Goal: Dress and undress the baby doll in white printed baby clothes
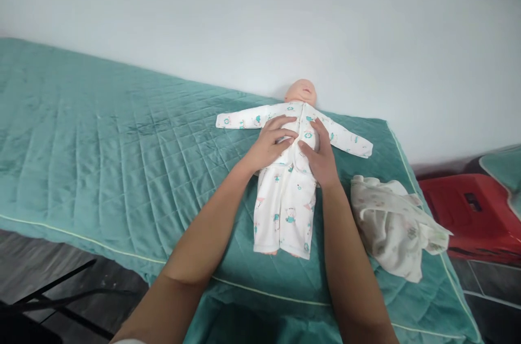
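Note:
A baby doll lies on its back, its head toward the wall. It wears a white long-sleeved top with small teal and pink prints, the sleeves stretched out to both sides. Matching white pants cover its legs, and the feet barely show at the cuffs. My left hand rests on one side of the doll's chest with its fingers apart. On the other side of the chest lies my right hand, thumb and fingers spread over the top's front. Both hands partly hide the front closure.
A teal quilted cover lies over the bed beneath the doll. To the right, a crumpled white printed cloth sits near the bed's edge. Beyond that edge stands a red plastic object. A white wall runs behind. Dark metal legs show at lower left.

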### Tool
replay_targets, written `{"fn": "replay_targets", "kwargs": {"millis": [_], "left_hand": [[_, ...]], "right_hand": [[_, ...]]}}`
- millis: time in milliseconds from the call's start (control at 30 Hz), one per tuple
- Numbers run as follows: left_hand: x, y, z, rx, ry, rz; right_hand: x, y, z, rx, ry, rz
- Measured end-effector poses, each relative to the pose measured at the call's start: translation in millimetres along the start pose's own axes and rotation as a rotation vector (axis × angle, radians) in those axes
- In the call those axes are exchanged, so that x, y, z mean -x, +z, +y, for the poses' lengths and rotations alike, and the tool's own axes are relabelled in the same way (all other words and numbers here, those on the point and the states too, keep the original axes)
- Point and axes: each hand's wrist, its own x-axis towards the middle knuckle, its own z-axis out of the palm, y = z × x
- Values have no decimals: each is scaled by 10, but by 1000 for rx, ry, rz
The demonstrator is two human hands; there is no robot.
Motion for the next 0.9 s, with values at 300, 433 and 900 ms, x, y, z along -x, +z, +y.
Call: {"fn": "replay_targets", "kwargs": {"millis": [300,433,900], "left_hand": [[-33,-57,-21,18,0,-53],[-34,-47,-39,27,17,-40],[-35,-34,-50,59,6,-35]], "right_hand": [[-17,-12,-36,2,40,6],[-20,-9,-45,-13,48,10],[-38,-5,-21,-24,59,7]]}}
